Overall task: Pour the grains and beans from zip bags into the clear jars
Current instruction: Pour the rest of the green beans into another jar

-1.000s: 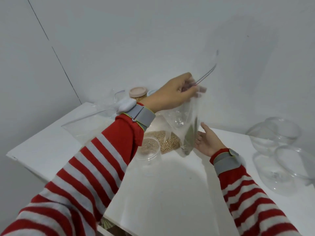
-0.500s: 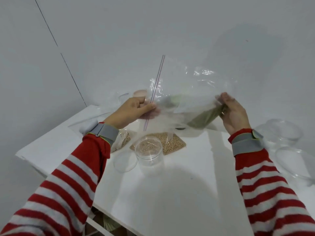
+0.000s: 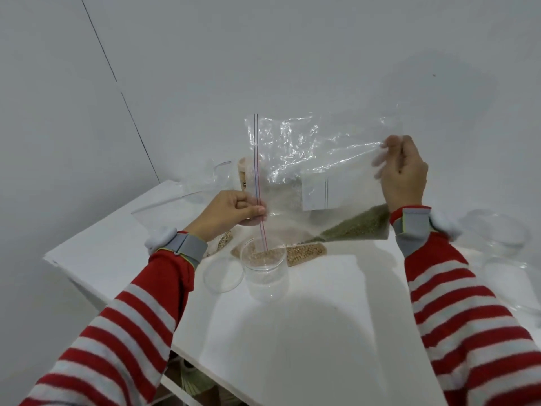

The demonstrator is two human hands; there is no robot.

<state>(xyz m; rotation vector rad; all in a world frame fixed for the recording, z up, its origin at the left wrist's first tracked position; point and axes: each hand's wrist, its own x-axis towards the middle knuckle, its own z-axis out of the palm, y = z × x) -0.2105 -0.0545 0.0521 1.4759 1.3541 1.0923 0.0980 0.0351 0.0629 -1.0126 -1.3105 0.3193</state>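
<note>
I hold a large clear zip bag [image 3: 304, 159] sideways above the white table [image 3: 307, 332]. My left hand [image 3: 231, 212] pinches its zip end, where the red and blue zip line hangs over an open clear jar [image 3: 263, 268]. My right hand [image 3: 404, 177] grips the bag's bottom end, raised higher. Green grains [image 3: 360, 227] lie pooled in the bag's lower right corner. The jar stands open, and tan grains show through it; whether they are inside it I cannot tell. Its round clear lid [image 3: 224, 275] lies just left of it.
A bag of tan beans [image 3: 304, 253] lies on the table behind the jar. Empty zip bags [image 3: 181, 206] and a pink-lidded jar [image 3: 243, 174] sit at the back left. Several clear bowls or lids [image 3: 503, 238] are stacked at the right. The table's front edge runs diagonally below me.
The bag has turned from hanging upright to lying sideways. My right hand rose from under it to grip its bottom end, and my left hand lowered the zip end over the jar.
</note>
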